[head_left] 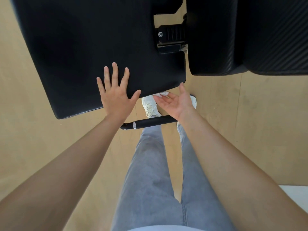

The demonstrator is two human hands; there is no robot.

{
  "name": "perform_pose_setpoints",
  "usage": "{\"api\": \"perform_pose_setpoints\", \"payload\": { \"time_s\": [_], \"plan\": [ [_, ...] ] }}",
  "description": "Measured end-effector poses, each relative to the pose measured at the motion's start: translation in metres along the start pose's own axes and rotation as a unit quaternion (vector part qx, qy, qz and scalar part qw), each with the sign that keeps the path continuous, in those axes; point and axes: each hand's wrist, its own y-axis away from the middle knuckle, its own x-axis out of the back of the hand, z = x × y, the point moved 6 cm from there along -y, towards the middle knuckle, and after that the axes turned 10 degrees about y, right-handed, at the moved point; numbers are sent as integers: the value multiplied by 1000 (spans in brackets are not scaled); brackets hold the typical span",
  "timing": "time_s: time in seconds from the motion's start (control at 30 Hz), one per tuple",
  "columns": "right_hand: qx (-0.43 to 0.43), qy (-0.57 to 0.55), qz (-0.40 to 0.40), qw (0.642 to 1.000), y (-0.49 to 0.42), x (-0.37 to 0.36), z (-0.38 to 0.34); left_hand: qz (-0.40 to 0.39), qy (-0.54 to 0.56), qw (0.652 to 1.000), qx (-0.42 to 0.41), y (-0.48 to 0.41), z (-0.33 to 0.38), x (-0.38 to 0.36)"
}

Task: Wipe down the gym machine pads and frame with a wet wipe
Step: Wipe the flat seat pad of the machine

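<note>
A large black seat pad fills the upper left. My left hand lies flat on its near edge, fingers spread and straight. My right hand is turned palm up just below the pad's near right corner. A crumpled white wet wipe sits between its fingertips and the underside of the pad edge, with the fingers reaching under and partly hidden. A second black pad with a ribbed texture is at the upper right.
A black frame bracket with a bolt joins the two pads. A black handle bar runs across below my hands, above my legs and white shoes. Tan floor lies all around; a white surface shows at the lower right.
</note>
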Motion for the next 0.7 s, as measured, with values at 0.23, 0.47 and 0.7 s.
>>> {"api": "perform_pose_setpoints", "payload": {
  "time_s": [0.23, 0.47, 0.7],
  "plan": [
    [-3, 89, -11, 996, -2, -18, 18, 8, 51, 998, -25, 2, -3, 5],
    [-60, 123, -67, 988, 0, -44, 47, 60, 343, 934, 84, 36, -19, 39],
    [-59, 86, -57, 993, 2, -34, 37, -54, 643, 540, 541, 82, -1, -3]
  ]
}}
